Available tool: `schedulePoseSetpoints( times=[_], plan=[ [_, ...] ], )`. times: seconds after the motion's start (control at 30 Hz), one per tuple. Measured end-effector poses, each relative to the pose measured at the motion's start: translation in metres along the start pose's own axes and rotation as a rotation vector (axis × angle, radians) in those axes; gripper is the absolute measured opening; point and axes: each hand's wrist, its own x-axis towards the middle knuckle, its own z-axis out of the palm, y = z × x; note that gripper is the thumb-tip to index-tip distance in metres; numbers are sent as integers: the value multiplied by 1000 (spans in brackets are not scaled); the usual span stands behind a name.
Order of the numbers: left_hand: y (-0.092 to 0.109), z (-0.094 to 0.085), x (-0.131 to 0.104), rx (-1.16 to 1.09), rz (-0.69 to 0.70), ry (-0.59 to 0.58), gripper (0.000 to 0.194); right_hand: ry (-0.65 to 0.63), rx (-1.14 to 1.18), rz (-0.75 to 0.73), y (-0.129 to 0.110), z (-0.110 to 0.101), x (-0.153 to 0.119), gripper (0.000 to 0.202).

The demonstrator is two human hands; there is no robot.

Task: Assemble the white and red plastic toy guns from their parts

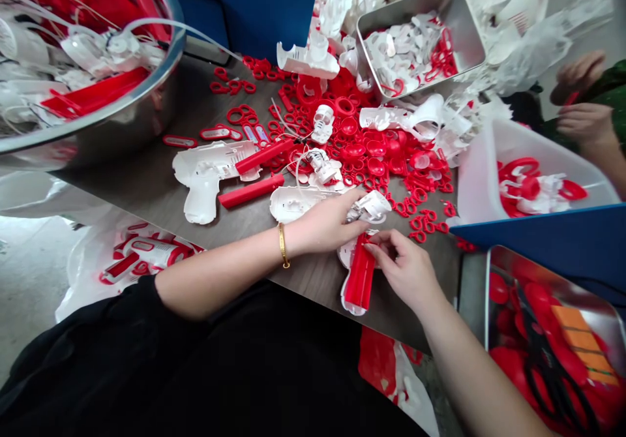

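My left hand (332, 222), with a gold bracelet at the wrist, is closed on a white motor part (370, 207) near the front of the table. Just to its right, the fingers of my right hand (403, 261) pinch the upper end of a red handle piece (360, 275). That red piece lies in a white shell half (353, 308), whose grip points toward me. Behind my left hand rests another white shell half (288, 203). Farther left lie a white gun-shaped shell (201, 179) and a loose red strip (252, 191).
Red rings and cups (376, 156) are heaped behind my hands. A metal bowl (171, 52) stands left, a metal tray (469, 19) at the back, a white bin (476, 176) right. Scissors (552, 372) lie lower right. Another person's hands (584, 111) show at the right edge.
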Motion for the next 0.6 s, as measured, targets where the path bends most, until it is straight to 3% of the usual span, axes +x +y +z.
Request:
schedulePoseSetpoints(
  times=[0.13, 0.4, 0.5, 0.6],
  plan=[
    [-2, 1, 0, -16, 23, 0, 38, 6, -86, -41, 3, 1, 0, 17],
    [1, -2, 2, -56, -6, -24, 25, 50, -263, -162, -5, 8, -9, 14],
    [1, -5, 2, -128, 11, 5, 20, 44, -259, -144, -3, 7, -11, 14],
    [-2, -5, 5, -266, 0, -12, 18, 129, -169, -149, 0, 1, 0, 21]
  ],
)
